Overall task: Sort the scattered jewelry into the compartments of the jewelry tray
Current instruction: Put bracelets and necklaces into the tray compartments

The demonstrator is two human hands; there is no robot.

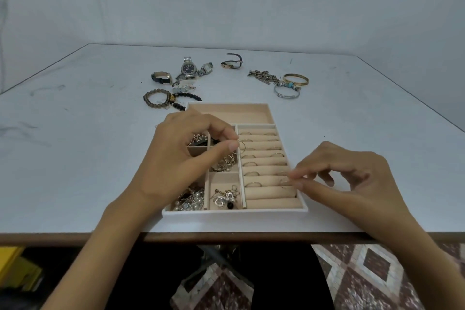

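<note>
Head view shows no readable writing; left hand [181, 156] pinches a thin gold ring [241, 146], right hand [337, 178] fingertips clamp another ring [285, 182] over the jewelry tray [234, 213].

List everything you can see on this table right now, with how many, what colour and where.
jewelry tray: one, white with beige lining, near table edge
rings: several, gold, in the tray's roll slots
mixed jewelry: heaps, gold and pearl, left compartments
watches: about four, silver, gold and dark, far left
beaded bracelets: two, brown and black, behind tray
chain pieces: a pile, metallic, far right
bangles: about three, gold and silver, far right
table: one, white
left hand: grip on a gold ring
right hand: grip on a thin ring
</note>
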